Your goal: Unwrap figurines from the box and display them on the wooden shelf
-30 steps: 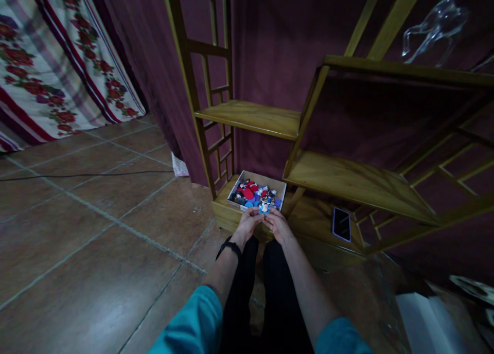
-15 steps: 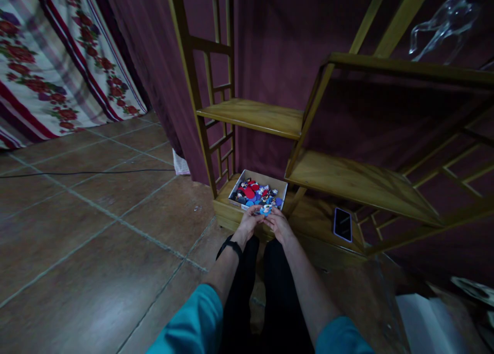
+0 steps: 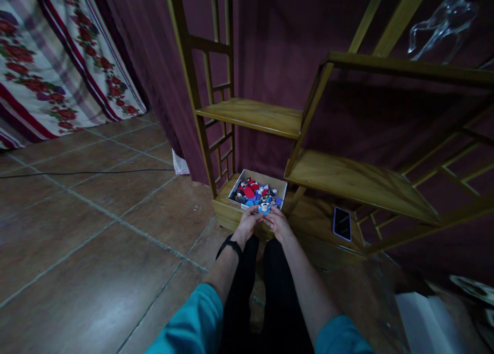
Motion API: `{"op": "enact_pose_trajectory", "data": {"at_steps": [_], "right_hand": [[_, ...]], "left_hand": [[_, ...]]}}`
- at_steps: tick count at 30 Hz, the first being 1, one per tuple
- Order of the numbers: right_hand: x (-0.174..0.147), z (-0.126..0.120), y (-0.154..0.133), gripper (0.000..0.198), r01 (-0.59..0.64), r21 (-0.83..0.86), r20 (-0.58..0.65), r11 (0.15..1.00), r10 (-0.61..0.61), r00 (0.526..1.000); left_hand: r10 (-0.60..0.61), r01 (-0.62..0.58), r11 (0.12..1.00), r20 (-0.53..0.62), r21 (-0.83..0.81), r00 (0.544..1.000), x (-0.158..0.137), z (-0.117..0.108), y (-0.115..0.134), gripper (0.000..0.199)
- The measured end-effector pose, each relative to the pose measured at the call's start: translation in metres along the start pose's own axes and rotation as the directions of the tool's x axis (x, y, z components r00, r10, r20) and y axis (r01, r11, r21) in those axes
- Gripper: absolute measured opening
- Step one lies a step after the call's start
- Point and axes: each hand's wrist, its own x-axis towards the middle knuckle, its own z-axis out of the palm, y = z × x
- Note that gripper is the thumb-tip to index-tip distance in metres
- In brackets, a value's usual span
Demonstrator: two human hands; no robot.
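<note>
Between my two hands is a small blue and white figurine, gripped from both sides by the fingertips. My left hand is closed on its left side, with a black band on the wrist. On the other side my right hand pinches it too. Just beyond the fingers stands a shallow white box on the lowest shelf. Heaped in it are small figures and discs in red, blue, purple and black; their details are too small to make out.
A wooden shelf unit rises in front of a dark purple curtain. On its bottom board, to the right, lies a phone-like device. A clear glass animal stands at upper right. A dark cable crosses the tiled floor.
The figurine has turned slightly between my fingers and shows more white now. Both hands stay in nearly the same place in front of the box.
</note>
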Motion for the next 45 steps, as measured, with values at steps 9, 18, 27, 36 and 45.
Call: {"op": "enact_pose_trajectory", "data": {"at_steps": [9,18,27,36,45], "right_hand": [[-0.0052,0.0029,-0.0033,0.045,0.009,0.012,-0.005,1.000,-0.009,1.000],[-0.0055,0.0029,-0.0029,0.041,0.038,0.019,0.002,0.999,-0.038,0.999],[-0.0054,0.0022,-0.0032,0.039,0.063,0.063,-0.006,0.996,-0.063,0.998],[-0.0047,0.0042,-0.0037,0.032,0.063,0.077,-0.078,0.995,-0.057,0.995],[-0.0002,0.0028,-0.0021,0.031,0.025,0.050,-0.102,0.998,-0.020,0.995]], "left_hand": [[-0.025,0.024,0.999,-0.020,-0.038,0.999,-0.0025,0.0009,0.0036,0.023],[-0.005,0.005,1.000,-0.015,0.011,1.000,-0.0019,-0.0005,0.0039,0.035],[0.005,-0.005,1.000,-0.006,0.019,1.000,-0.0035,0.0003,0.0060,0.036],[-0.011,0.011,1.000,-0.032,0.003,0.999,-0.0052,0.0020,0.0079,0.029],[-0.056,0.060,0.995,-0.057,0.077,0.997,-0.0046,0.0034,0.0071,0.024]]}}
